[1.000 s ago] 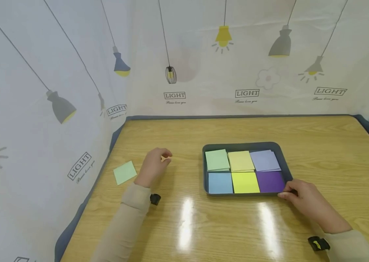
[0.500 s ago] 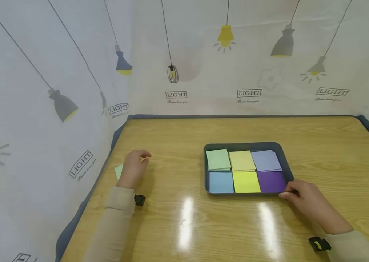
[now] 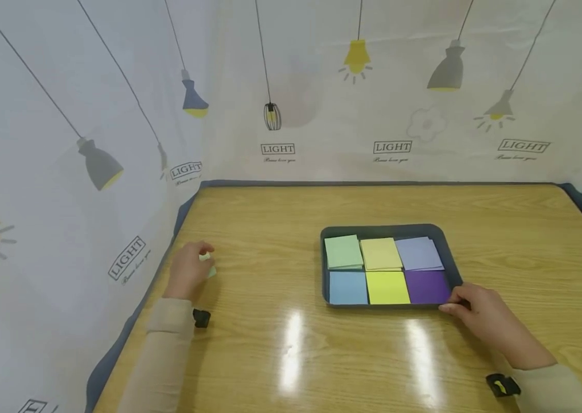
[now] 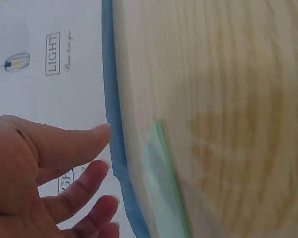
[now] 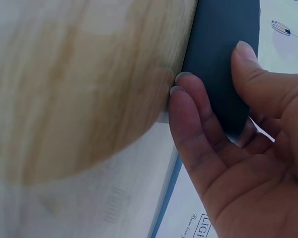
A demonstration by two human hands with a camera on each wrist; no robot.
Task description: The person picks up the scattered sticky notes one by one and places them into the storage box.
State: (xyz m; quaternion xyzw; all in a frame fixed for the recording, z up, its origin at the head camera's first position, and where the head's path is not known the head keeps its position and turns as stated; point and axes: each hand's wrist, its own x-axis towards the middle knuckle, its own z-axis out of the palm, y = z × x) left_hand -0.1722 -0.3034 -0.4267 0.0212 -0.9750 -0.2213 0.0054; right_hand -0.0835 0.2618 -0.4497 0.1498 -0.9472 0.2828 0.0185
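Note:
At the table's left side, my left hand hovers by a light green sticky-note pad, which it partly hides in the head view. The left wrist view shows that pad lying on the wood, apart from the thumb and loosely bent fingers. My right hand pinches the near right corner of a dark grey tray, thumb on one side of its wall and fingers on the other. Inside are light green, pale yellow, lavender, blue, bright yellow and purple pads.
The wooden table reflects two bright streaks of light near its front. A white curtain printed with lamps rises along the back and left edges. Bare wood lies between the left hand and the tray.
My left hand has moved left across the table to the loose green pad, which was in full view a second ago. The right hand stays at the tray's corner.

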